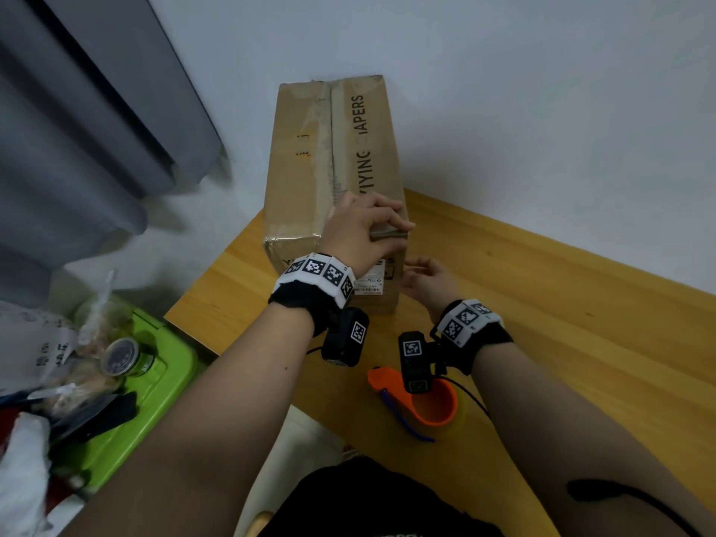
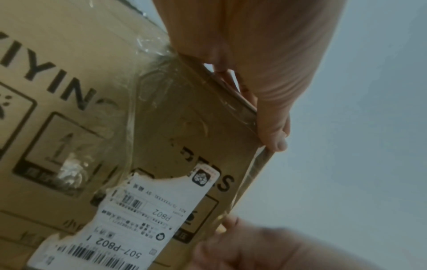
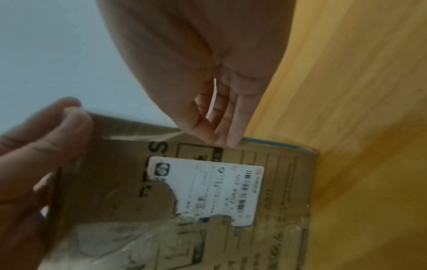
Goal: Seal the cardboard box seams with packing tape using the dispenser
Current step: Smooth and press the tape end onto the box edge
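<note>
A tall cardboard box [image 1: 302,168] printed "DIAPERS" lies on the wooden table [image 1: 542,304], a torn white shipping label [image 2: 138,219] on its near face. My left hand [image 1: 360,230] curls over the box's near top right corner, thumb [image 2: 275,135] pinching the end of a clear tape strip [image 2: 251,175] there. The strip runs down the box's right front edge. My right hand [image 1: 426,281] is at that edge lower down, its straight fingers [image 3: 226,127] touching the box. The orange tape dispenser [image 1: 430,408] lies on the table under my right wrist, in neither hand.
The box's far end stands against a white wall. A grey curtain [image 1: 77,129] hangs at the left. Beside the table's left edge sits a green bin [image 1: 155,381] with a round tin [image 1: 120,356] and bags on it. Bare tabletop stretches to the right.
</note>
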